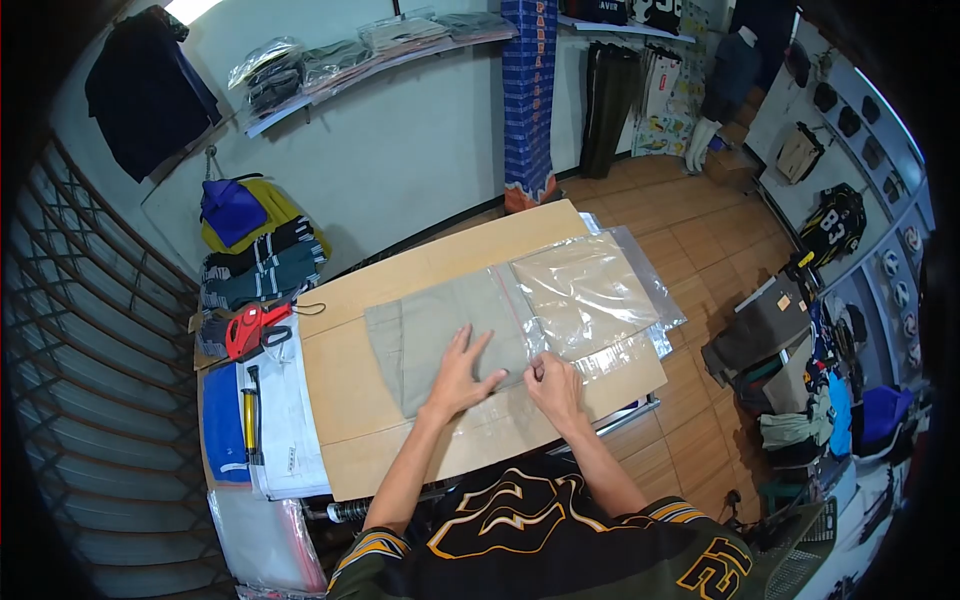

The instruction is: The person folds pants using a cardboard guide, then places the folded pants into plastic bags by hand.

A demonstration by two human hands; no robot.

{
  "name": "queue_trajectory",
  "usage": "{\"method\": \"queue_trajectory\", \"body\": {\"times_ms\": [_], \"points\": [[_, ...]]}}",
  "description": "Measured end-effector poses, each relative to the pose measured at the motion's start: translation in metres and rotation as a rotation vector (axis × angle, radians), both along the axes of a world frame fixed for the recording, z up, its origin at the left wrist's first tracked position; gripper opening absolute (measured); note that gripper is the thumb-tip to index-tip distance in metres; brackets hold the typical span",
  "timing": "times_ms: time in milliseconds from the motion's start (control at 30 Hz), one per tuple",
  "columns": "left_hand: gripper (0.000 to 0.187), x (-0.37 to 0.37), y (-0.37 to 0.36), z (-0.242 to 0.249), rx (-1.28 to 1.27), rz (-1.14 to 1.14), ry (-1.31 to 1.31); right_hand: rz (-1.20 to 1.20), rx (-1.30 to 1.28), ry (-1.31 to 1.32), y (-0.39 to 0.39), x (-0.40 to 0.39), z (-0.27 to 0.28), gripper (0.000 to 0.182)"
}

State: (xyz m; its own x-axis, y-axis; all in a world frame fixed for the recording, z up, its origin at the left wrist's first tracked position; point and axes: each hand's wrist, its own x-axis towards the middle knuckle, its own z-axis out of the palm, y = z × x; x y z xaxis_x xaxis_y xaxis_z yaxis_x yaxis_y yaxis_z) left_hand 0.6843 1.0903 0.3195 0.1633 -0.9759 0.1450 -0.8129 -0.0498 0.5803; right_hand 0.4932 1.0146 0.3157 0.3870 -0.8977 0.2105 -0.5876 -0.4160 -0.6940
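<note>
A folded khaki garment [430, 320] lies flat on the brown cardboard sheet [345, 440], its right end at the mouth of a clear plastic bag [585, 290]. My left hand [463, 375] rests on the cloth with fingers spread. At the near corner of the bag's opening, my right hand [555, 388] is closed in a pinch on the plastic. The bag stretches right from there, wrinkled and shiny, with its far end past the cardboard edge.
Left of the cardboard lie a red tape dispenser [255, 330], a yellow-and-black hand pump [250, 412] and a stack of clear bags [260, 535]. Folded clothes [265, 265] are piled behind them. A wall shelf [380, 75] holds bagged garments. A metal lattice gate [100, 370] stands at left.
</note>
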Motion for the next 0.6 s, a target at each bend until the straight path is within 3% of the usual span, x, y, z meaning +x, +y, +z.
{"method": "queue_trajectory", "body": {"times_ms": [67,133,200,300,400,600], "points": [[0.074,0.016,0.011,0.01,-0.076,0.134,0.307,-0.021,-0.002,0.036,0.0,0.0,0.0,0.014],[0.069,0.034,0.026,0.01,-0.135,0.185,0.183,-0.02,0.002,0.03,0.0,0.0,0.002,0.015],[0.069,0.045,0.044,0.01,-0.137,0.486,-0.066,-0.013,0.012,0.024,0.001,0.0,0.004,0.015],[0.072,0.061,0.06,-0.019,-0.129,0.631,0.115,-0.012,0.025,0.018,0.001,0.0,0.005,0.015],[0.077,0.052,0.063,-0.037,-0.157,0.587,-0.013,-0.013,0.047,0.02,0.001,0.0,0.006,0.015],[0.08,0.031,0.045,-0.037,-0.186,0.58,0.056,-0.013,0.026,-0.025,-0.001,0.003,0.0,0.015]]}}
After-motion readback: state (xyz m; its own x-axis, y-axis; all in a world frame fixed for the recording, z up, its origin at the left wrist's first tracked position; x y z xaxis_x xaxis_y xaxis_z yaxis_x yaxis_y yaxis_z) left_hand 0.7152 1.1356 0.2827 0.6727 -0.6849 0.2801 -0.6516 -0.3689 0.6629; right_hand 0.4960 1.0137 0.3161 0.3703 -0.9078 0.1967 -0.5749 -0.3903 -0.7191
